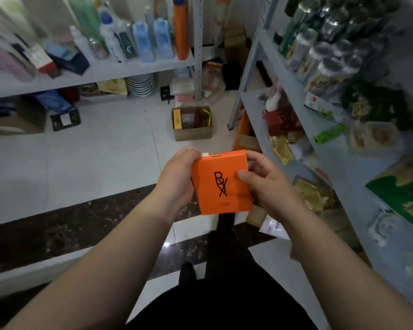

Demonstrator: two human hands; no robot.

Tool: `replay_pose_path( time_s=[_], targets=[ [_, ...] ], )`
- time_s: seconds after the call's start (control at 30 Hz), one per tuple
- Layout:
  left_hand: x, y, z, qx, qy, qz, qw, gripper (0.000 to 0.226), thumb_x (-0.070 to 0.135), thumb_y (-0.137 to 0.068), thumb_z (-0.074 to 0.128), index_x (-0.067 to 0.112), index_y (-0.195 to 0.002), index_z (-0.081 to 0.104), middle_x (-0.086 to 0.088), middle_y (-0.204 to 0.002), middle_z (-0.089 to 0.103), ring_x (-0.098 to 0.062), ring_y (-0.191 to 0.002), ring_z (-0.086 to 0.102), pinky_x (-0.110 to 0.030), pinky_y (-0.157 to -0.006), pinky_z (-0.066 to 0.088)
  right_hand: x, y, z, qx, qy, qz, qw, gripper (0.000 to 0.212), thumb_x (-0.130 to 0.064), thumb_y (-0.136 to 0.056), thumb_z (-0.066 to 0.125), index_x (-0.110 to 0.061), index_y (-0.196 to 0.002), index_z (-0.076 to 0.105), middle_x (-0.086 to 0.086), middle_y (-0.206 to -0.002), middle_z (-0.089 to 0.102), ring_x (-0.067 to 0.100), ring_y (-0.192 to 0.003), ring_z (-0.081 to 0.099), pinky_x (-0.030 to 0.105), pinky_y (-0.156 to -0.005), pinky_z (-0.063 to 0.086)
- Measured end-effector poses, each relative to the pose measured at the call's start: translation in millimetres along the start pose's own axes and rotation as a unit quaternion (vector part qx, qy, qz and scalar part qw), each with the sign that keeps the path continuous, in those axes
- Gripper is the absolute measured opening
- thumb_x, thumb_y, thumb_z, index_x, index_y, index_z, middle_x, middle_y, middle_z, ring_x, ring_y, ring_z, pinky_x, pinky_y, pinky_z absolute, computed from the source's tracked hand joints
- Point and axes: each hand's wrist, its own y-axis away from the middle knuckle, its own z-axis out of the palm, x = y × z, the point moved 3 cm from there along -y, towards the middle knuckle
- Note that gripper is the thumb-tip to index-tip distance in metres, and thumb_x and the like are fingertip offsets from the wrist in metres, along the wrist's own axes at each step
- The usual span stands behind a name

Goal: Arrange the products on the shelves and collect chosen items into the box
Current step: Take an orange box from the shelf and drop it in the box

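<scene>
The person is standing between two shelves and is holding an orange carton (221, 184) with both hands, in front of the body and above the floor (100, 148). The carton is showing its front face, with black letters on it, and it is leaning a little to the left.

The left hand (178, 179) is gripping the left side of the carton; its fingers are curling behind it and the thumb is lying at the upper left corner. The right hand (272, 186) is gripping the right side: its thumb (244, 174) is pressing on the front face, and the other fingers are curling round the right edge.

The box (193, 126) is sitting open on the floor, well apart from the hands, just beside the foot of the right shelf (293, 91). Inside it a yellow pack (177, 119) is standing at the left wall, with some darker items next to it.

On the left shelf (100, 71) blue bottles (143, 42) and an orange bottle (181, 27) are standing upright. Under it a stack of bowls (140, 85) is resting. On the right shelf jars (329, 67) with dark lids are standing in rows, and gold packets (281, 148) are lying on the lower level.
</scene>
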Motion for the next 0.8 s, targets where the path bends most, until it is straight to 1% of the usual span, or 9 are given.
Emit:
replay_pose_path(
  time_s=[0.03, 0.1, 0.2, 0.3, 0.4, 0.5, 0.63, 0.73, 0.8],
  targets=[
    [5, -16, 1, 0.011, 0.009, -0.009, 1.000, 0.015, 0.029, -0.096, 0.055, 0.019, -0.085, 0.051, 0.002, -0.064, 0.049, -0.016, -0.062, 0.055, -0.045, -0.075, 0.047, -2, -22, -5, -0.012, 0.002, 0.006, 1.000, 0.039, -0.028, -0.089, 0.071, -0.037, -0.126, 0.064, -0.005, -0.116, 0.073, 0.025, -0.109, 0.072, 0.050, -0.085, 0.059],
    [23, -49, 6, 0.022, 0.019, -0.021, 0.999, 0.016, 0.031, -0.092, 0.059, 0.017, -0.090, 0.053, -0.001, -0.069, 0.050, -0.021, -0.070, 0.056, -0.049, -0.081, 0.048, -13, -67, -13, -0.030, 0.001, 0.015, 0.999, 0.038, -0.025, -0.093, 0.070, -0.035, -0.128, 0.063, -0.008, -0.113, 0.074, 0.024, -0.109, 0.072, 0.042, -0.079, 0.059],
    [54, -95, 15, 0.058, 0.026, -0.015, 0.998, 0.022, 0.034, -0.096, 0.061, 0.014, -0.103, 0.060, -0.003, -0.078, 0.061, -0.026, -0.083, 0.063, -0.054, -0.088, 0.054, -36, -129, -19, -0.044, -0.020, 0.034, 0.998, 0.033, -0.013, -0.098, 0.065, -0.034, -0.124, 0.061, -0.011, -0.106, 0.076, 0.018, -0.102, 0.073, 0.033, -0.075, 0.059],
    [81, -135, 20, 0.064, 0.052, 0.001, 0.997, 0.028, 0.029, -0.101, 0.058, 0.009, -0.120, 0.058, -0.008, -0.094, 0.071, -0.032, -0.095, 0.069, -0.056, -0.087, 0.058, -64, -184, -20, -0.046, -0.043, 0.044, 0.997, 0.033, -0.011, -0.099, 0.063, -0.033, -0.124, 0.060, -0.003, -0.112, 0.073, 0.023, -0.106, 0.072, 0.043, -0.081, 0.061],
    [96, -164, 12, 0.034, 0.018, 0.000, 0.999, 0.037, 0.025, -0.097, 0.060, 0.008, -0.130, 0.057, -0.014, -0.115, 0.074, -0.035, -0.108, 0.071, -0.057, -0.090, 0.057, -88, -229, -15, -0.055, -0.033, 0.050, 0.997, 0.030, -0.014, -0.101, 0.062, -0.037, -0.120, 0.060, -0.006, -0.111, 0.068, 0.024, -0.107, 0.071, 0.050, -0.085, 0.061],
    [106, -193, -4, 0.043, -0.006, -0.004, 0.999, 0.028, 0.019, -0.102, 0.057, 0.013, -0.130, 0.060, -0.010, -0.121, 0.073, -0.029, -0.111, 0.071, -0.054, -0.095, 0.056, -101, -273, -5, -0.078, -0.004, 0.057, 0.995, 0.029, -0.016, -0.100, 0.063, -0.037, -0.120, 0.061, -0.005, -0.112, 0.068, 0.022, -0.104, 0.073, 0.052, -0.085, 0.061],
    [123, -242, -31, 0.078, -0.003, -0.008, 0.997, 0.018, 0.017, -0.100, 0.062, 0.019, -0.118, 0.064, -0.007, -0.118, 0.074, -0.029, -0.109, 0.072, -0.057, -0.095, 0.056, -103, -339, 16, -0.093, 0.066, 0.060, 0.992, 0.031, -0.018, -0.099, 0.066, -0.036, -0.123, 0.061, 0.000, -0.115, 0.072, 0.021, -0.104, 0.073, 0.057, -0.090, 0.059],
    [140, -291, -59, 0.079, -0.033, -0.004, 0.996, 0.020, 0.018, -0.100, 0.064, 0.023, -0.120, 0.065, -0.003, -0.118, 0.073, -0.024, -0.107, 0.072, -0.054, -0.094, 0.058, -107, -388, 36, -0.107, 0.128, 0.054, 0.985, 0.040, -0.020, -0.097, 0.068, -0.044, -0.127, 0.057, 0.000, -0.116, 0.068, 0.019, -0.108, 0.070, 0.049, -0.092, 0.060],
    [152, -328, -78, 0.061, -0.067, -0.002, 0.996, 0.022, 0.017, -0.100, 0.064, 0.027, -0.120, 0.066, -0.002, -0.117, 0.071, -0.022, -0.107, 0.072, -0.053, -0.093, 0.059, -113, -421, 49, -0.121, 0.187, 0.041, 0.974, 0.039, -0.022, -0.097, 0.069, -0.052, -0.119, 0.056, -0.004, -0.116, 0.065, 0.017, -0.110, 0.067, 0.043, -0.090, 0.060]
  ],
)
